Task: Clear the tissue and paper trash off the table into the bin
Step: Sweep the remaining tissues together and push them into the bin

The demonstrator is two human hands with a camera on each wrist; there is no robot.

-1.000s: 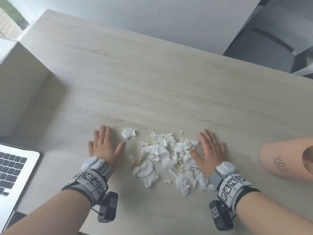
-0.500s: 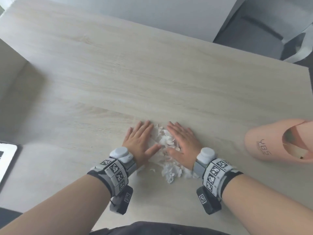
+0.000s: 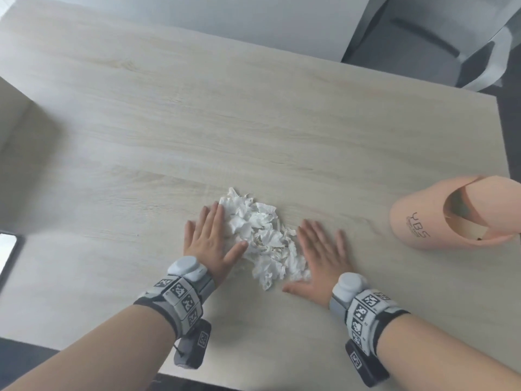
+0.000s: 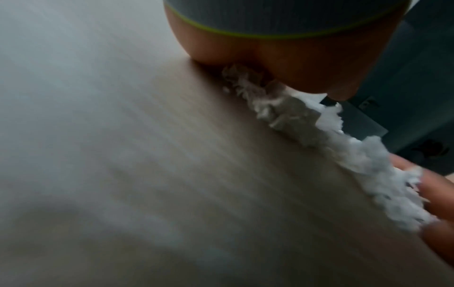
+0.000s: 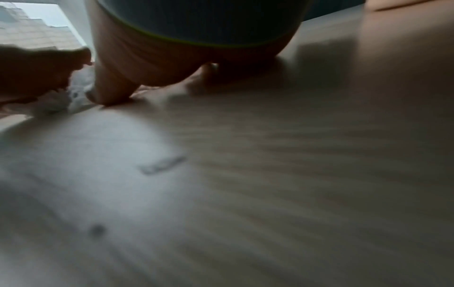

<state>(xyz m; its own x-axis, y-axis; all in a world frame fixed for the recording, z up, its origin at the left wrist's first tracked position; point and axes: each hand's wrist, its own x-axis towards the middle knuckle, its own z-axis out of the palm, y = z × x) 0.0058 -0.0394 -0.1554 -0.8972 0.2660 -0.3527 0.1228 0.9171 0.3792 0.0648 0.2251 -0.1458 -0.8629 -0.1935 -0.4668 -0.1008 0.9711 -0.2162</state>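
A heap of torn white tissue and paper scraps lies on the light wooden table, near its front edge. My left hand lies flat against the heap's left side, fingers straight, thumb touching the scraps. My right hand rests flat on the table just right of the heap, fingers spread. The left wrist view shows the scraps as a ridge running away from my palm. In the right wrist view, a few scraps show beside my thumb. A peach-coloured bin lies on its side at the right, its mouth facing right.
A grey chair stands beyond the table's far right corner. A laptop corner shows at the left edge, and a pale box-like block sits at the far left. Bare tabletop stretches behind the heap.
Both hands swept inward and pushed the scattered scraps into one tight heap. The right hand has since drawn back a little to the right, while the left stays against the heap.
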